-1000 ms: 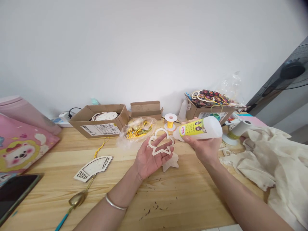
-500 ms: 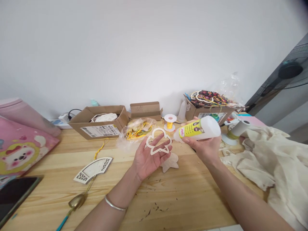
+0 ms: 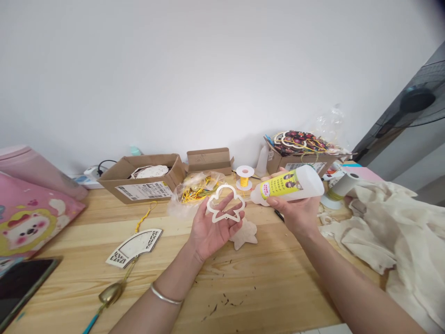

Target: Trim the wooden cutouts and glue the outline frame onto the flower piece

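My left hand (image 3: 212,228) is palm up above the wooden table (image 3: 264,283), fingers loosely curled under a pale wooden cutout frame (image 3: 225,203) that rests on the fingertips. My right hand (image 3: 295,211) grips a white glue bottle with a yellow label (image 3: 290,184), laid sideways with its nozzle pointing left, close to the frame's right edge. A solid wooden piece of a similar shape (image 3: 245,234) lies on the table just below the two hands.
A fan-shaped wooden cutout (image 3: 135,247) with a yellow cord and a spoon-like tool (image 3: 109,293) lie at left. Cardboard boxes (image 3: 142,178), a bag of yellow cords (image 3: 198,188), a thread spool (image 3: 245,177) and a box of ornaments (image 3: 302,148) line the back. Cream cloth (image 3: 389,222) covers the right.
The left hand with the frame has drifted slightly left and up. The bottle has shifted a little to the right, and its nozzle now stands slightly apart from the frame.
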Demonstrator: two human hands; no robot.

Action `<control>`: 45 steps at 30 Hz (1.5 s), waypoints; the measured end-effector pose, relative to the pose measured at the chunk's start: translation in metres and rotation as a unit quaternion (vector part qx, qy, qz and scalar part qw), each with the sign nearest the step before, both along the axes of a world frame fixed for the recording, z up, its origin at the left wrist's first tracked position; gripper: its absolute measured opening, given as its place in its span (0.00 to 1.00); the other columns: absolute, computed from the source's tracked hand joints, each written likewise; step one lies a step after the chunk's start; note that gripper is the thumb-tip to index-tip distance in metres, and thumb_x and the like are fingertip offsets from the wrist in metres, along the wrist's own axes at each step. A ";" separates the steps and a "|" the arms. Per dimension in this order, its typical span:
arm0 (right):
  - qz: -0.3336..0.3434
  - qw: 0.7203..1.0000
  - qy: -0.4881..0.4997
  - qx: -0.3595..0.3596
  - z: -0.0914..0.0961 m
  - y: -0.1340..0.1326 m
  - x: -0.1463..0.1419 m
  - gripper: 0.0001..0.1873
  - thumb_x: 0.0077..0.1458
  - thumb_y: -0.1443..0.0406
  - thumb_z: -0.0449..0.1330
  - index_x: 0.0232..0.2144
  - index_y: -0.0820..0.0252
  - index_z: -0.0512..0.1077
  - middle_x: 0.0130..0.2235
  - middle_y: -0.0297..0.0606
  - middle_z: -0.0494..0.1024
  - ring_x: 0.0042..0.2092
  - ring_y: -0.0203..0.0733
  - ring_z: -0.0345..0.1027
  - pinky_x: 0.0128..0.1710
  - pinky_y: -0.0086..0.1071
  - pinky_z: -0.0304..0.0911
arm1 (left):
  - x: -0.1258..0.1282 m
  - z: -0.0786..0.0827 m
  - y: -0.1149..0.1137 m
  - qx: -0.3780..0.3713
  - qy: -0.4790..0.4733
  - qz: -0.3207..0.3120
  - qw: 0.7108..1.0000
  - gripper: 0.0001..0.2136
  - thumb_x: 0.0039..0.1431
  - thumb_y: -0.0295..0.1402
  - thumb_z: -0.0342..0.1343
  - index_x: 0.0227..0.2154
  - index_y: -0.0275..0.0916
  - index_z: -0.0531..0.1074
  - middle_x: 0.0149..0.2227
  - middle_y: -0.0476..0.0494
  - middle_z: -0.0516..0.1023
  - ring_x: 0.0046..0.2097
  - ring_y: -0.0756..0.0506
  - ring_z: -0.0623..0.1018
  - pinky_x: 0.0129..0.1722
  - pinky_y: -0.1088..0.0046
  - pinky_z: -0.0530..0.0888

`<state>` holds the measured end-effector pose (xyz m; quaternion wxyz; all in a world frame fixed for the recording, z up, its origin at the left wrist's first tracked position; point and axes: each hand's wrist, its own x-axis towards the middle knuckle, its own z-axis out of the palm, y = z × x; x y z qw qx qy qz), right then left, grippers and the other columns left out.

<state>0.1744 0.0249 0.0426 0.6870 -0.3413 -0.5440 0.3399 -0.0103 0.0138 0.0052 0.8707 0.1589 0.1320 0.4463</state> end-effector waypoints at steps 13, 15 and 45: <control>-0.015 0.999 -0.035 -0.005 -0.002 -0.003 -0.002 0.35 0.27 0.61 0.70 0.41 0.58 0.63 0.35 0.38 0.75 0.39 0.48 0.70 0.44 0.45 0.64 | 0.000 -0.003 0.000 0.007 -0.001 -0.010 1.000 0.21 0.52 0.46 0.48 0.44 0.37 0.67 0.40 0.39 0.75 0.41 0.42 0.75 0.42 0.68 0.69; -0.018 0.999 -0.050 0.000 -0.003 -0.003 -0.001 0.34 0.27 0.61 0.70 0.40 0.58 0.64 0.34 0.37 0.75 0.38 0.48 0.70 0.43 0.45 0.64 | 0.000 -0.004 0.000 0.009 -0.002 -0.009 1.000 0.22 0.52 0.46 0.48 0.44 0.37 0.67 0.40 0.39 0.75 0.41 0.42 0.75 0.42 0.68 0.69; -0.026 0.997 -0.065 -0.017 0.000 0.000 0.000 0.30 0.26 0.60 0.69 0.36 0.57 0.66 0.33 0.37 0.75 0.37 0.46 0.70 0.38 0.42 0.67 | 0.000 -0.004 0.001 0.000 0.007 -0.013 1.000 0.22 0.54 0.47 0.45 0.47 0.37 0.64 0.42 0.38 0.72 0.43 0.43 0.74 0.42 0.67 0.68</control>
